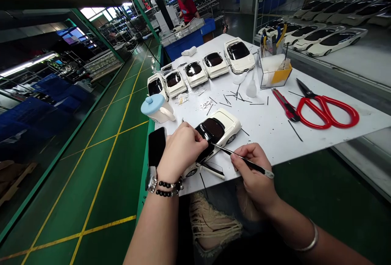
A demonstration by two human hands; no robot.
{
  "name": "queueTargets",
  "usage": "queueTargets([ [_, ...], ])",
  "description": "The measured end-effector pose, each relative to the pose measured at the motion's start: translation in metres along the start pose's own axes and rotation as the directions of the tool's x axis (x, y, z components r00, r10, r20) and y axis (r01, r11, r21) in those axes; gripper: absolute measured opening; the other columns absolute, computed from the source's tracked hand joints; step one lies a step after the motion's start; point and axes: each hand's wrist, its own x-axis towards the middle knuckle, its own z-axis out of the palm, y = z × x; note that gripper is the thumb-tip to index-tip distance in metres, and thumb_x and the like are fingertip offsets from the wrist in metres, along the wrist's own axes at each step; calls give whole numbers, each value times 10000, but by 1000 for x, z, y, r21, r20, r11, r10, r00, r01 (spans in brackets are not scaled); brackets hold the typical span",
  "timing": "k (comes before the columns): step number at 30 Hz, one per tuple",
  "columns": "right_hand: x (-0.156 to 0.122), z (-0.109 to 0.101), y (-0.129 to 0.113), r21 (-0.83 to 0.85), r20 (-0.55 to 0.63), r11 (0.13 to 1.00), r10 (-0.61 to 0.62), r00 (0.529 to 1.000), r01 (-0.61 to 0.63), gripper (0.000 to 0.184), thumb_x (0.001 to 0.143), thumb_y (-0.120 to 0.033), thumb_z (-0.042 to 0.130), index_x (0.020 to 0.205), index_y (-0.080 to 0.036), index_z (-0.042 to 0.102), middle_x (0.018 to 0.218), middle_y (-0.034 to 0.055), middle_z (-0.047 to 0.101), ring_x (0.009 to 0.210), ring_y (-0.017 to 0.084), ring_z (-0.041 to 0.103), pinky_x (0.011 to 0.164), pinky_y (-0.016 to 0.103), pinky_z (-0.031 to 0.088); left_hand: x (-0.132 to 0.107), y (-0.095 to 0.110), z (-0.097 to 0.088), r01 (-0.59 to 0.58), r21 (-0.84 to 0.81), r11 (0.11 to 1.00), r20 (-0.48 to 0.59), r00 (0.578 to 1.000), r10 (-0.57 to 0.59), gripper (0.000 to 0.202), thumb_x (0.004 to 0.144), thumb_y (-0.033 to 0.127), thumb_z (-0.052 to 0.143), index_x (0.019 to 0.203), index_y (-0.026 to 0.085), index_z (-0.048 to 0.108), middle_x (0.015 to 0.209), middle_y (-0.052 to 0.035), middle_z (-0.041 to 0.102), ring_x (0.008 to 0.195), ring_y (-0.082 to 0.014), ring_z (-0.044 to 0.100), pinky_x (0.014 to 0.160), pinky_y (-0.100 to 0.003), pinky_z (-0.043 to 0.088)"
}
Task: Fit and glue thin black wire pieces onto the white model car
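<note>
A white model car [229, 120] with a dark roof stands on the white worktop in front of me, one door [213, 170] swung out on the near side. My left hand [183, 144] reaches over its front part, with thumb and fingers pinched together by the windscreen; whatever is between them is too small or hidden to make out. In my right hand [255, 171] are black tweezers [244, 160], gripped between thumb and fingers. Their tips point at the car beside my left fingertips.
Several white model cars [195, 73] line the back. Red-handled scissors [326, 110], a red cutter [285, 105] and a tool box [275, 73] lie right. Thin black strips [236, 98] are scattered mid-table. A lidded mug [157, 108] and phone [157, 146] stand left. A person [186, 8] works behind.
</note>
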Motion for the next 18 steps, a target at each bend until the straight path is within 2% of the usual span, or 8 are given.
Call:
queueTargets([
  [12,2,-4,2,35,17,999,15,1000,-15,144,863,-252,598,805,-201,477,746,-16,527,623,96,482,568,239,419,-10,-1,4,12,-52,999,-2,1000,-12,170,748,260,589,605,220,670,865,-18,570,810,-178,558,692,-316,412],
  [18,0,-7,2,-103,68,988,-110,992,116,119,861,-223,588,819,-218,477,791,-6,562,692,116,537,584,243,432,-15,-3,11,-2,-53,999,-13,1000,2,177,781,274,565,655,215,674,877,-15,558,810,-169,553,703,-306,421],
])
